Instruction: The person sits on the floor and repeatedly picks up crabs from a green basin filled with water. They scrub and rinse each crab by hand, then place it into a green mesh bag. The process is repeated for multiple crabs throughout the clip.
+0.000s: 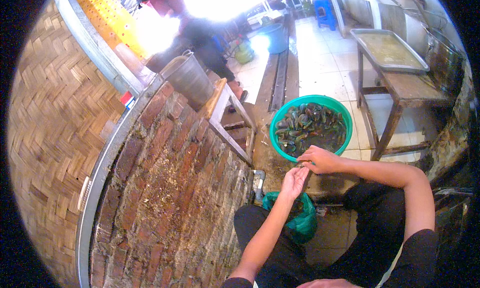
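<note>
A round green plastic basin holds many dark mussels in murky water. Just at its near rim my right hand is bent over, its fingertips meeting those of my left hand. My left palm is turned up with the fingers stretched out. Something small and dark seems to lie between the fingertips, too small and covered to name. Below the hands, between my knees, stands a green plastic bag with its mouth spread; what lies in it is dark and unclear.
A brick wall with a woven mat top rises at left. Beyond it a metal bucket stands on a wooden stool. At right a metal tray rests on a wooden table. Another person stands at the back left.
</note>
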`<move>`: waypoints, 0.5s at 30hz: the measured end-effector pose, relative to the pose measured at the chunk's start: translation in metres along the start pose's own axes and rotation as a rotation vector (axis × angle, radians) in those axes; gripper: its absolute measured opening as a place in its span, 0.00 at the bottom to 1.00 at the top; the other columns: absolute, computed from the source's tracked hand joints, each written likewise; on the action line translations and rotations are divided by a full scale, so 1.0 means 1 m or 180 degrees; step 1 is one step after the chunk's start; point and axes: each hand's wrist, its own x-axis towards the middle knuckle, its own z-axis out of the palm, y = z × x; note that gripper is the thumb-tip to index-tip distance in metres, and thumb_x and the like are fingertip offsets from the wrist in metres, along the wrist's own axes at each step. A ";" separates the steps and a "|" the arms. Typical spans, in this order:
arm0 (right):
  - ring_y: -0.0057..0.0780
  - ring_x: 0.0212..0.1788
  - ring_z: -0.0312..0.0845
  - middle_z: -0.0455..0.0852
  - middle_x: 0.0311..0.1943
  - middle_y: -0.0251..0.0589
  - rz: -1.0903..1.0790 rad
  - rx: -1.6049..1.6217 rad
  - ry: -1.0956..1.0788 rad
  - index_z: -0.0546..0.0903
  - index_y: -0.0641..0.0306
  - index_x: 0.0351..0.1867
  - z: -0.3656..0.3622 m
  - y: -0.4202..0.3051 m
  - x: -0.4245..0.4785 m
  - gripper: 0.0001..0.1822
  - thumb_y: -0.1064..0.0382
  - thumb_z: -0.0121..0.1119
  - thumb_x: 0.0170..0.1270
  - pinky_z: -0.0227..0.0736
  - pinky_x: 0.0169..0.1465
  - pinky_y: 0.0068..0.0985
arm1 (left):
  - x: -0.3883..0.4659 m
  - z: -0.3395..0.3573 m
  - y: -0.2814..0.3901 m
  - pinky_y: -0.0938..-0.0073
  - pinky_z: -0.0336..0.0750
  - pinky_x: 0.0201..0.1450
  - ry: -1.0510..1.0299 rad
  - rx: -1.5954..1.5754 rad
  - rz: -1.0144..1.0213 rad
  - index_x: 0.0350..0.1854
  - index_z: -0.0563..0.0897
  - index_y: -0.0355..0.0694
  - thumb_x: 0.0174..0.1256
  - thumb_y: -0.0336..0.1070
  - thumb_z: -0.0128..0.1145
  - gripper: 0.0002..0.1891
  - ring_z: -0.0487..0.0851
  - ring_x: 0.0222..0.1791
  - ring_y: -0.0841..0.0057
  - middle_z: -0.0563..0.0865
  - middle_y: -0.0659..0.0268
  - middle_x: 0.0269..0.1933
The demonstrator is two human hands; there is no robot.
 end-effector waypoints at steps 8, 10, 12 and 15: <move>0.49 0.42 0.89 0.92 0.36 0.48 0.0947 -0.1394 -0.1218 0.90 0.59 0.36 -0.008 -0.025 0.020 0.12 0.56 0.62 0.60 0.82 0.43 0.47 | 0.007 -0.010 -0.010 0.53 0.78 0.67 -0.0236 0.0167 -0.0664 0.55 0.76 0.36 0.81 0.38 0.41 0.14 0.86 0.58 0.62 0.87 0.57 0.55; 0.51 0.40 0.90 0.91 0.33 0.52 0.1150 -0.1274 -0.1274 0.89 0.62 0.30 -0.014 -0.024 0.018 0.11 0.58 0.62 0.58 0.84 0.43 0.47 | 0.004 0.005 -0.016 0.54 0.79 0.67 -0.0251 0.0307 -0.0715 0.56 0.76 0.36 0.83 0.40 0.41 0.15 0.86 0.57 0.62 0.86 0.57 0.57; 0.52 0.40 0.90 0.90 0.31 0.54 0.1203 -0.1233 -0.1277 0.88 0.63 0.27 -0.016 -0.020 0.016 0.10 0.59 0.62 0.58 0.85 0.42 0.47 | -0.004 0.019 -0.021 0.55 0.79 0.68 -0.0201 0.0452 -0.0711 0.58 0.76 0.36 0.84 0.42 0.42 0.16 0.85 0.57 0.62 0.86 0.56 0.58; 0.52 0.41 0.90 0.90 0.32 0.53 0.0997 -0.1232 -0.1160 0.87 0.64 0.28 -0.008 -0.018 0.015 0.09 0.62 0.61 0.59 0.85 0.42 0.47 | 0.004 0.011 -0.014 0.58 0.77 0.71 -0.0209 0.0555 -0.0663 0.58 0.74 0.34 0.84 0.41 0.45 0.15 0.82 0.63 0.62 0.84 0.53 0.58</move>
